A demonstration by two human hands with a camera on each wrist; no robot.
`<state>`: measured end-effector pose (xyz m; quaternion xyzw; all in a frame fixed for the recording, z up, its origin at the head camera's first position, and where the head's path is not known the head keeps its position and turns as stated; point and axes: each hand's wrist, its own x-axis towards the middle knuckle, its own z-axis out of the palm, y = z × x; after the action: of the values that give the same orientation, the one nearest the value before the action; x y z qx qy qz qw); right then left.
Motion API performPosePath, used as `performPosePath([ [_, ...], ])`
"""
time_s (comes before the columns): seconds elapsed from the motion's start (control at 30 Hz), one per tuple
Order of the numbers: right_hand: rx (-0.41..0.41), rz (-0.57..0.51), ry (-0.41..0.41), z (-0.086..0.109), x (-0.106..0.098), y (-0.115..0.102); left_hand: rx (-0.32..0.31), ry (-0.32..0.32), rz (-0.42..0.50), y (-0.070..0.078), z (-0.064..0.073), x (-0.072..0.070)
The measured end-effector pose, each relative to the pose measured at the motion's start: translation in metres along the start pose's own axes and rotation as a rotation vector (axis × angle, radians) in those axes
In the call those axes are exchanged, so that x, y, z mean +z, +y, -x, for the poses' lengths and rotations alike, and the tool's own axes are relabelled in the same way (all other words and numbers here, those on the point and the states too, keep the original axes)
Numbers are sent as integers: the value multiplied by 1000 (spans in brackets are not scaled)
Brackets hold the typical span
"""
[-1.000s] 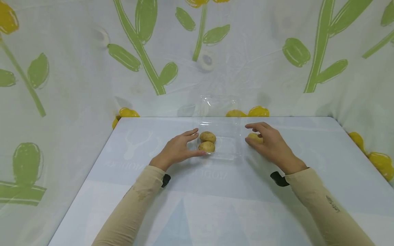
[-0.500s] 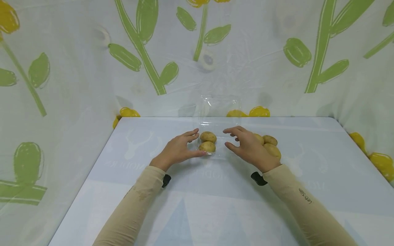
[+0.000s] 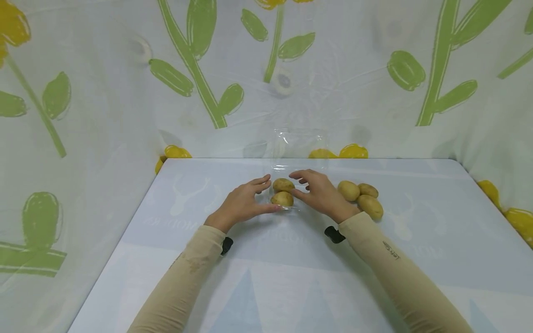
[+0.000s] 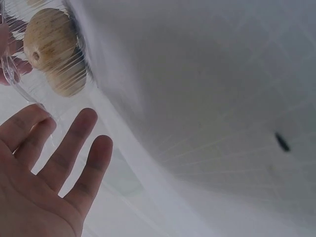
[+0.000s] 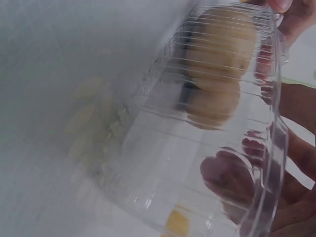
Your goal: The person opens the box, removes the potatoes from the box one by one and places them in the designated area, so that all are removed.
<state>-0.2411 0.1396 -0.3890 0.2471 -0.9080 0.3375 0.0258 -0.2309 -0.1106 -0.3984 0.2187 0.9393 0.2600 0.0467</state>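
Note:
Two potatoes point(image 3: 283, 192) lie one behind the other in the left part of a clear plastic clamshell box point(image 3: 297, 208), its lid point(image 3: 300, 143) standing up at the back. My left hand point(image 3: 239, 206) is at the box's left side, thumb along the front edge and fingers spread; in the left wrist view a fingertip touches the rim. My right hand point(image 3: 320, 192) hovers over the box, fingers slightly bent, thumb beside the potatoes; whether it touches them I cannot tell. Through the ribbed wall point(image 5: 163, 123), the right wrist view shows both potatoes and fingers.
Three more potatoes point(image 3: 370, 206) sit together on the white table point(image 3: 291, 286), right of the box and just beyond my right wrist. A flower-patterned curtain point(image 3: 341, 83) hangs behind the table's back edge.
My right hand has moved left from the loose potatoes to above the box, uncovering the group on the table. My left hand has stayed at the box.

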Motion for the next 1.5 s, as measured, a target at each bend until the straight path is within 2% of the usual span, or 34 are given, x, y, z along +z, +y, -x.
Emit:
performPosePath([
  [0.37, 10, 12, -60, -17, 10, 0, 6, 4, 8, 1, 1, -1],
  [0.6, -41, 78, -95, -27, 16, -4, 7, 8, 8, 1, 1, 0],
  [0.8, -14, 100, -139, -32, 20, -9, 9, 9, -4, 1, 1, 1],
  [1.0, -88, 128, -117, -33, 21, -9, 11, 4, -12, 0, 0, 1],
  [1.3, 76, 123, -164, -33, 19, -9, 9, 8, -14, 0, 1, 1],
  [1.5, 139, 132, -182, -28, 13, -5, -5, 2, -10, 2, 1, 0],
])
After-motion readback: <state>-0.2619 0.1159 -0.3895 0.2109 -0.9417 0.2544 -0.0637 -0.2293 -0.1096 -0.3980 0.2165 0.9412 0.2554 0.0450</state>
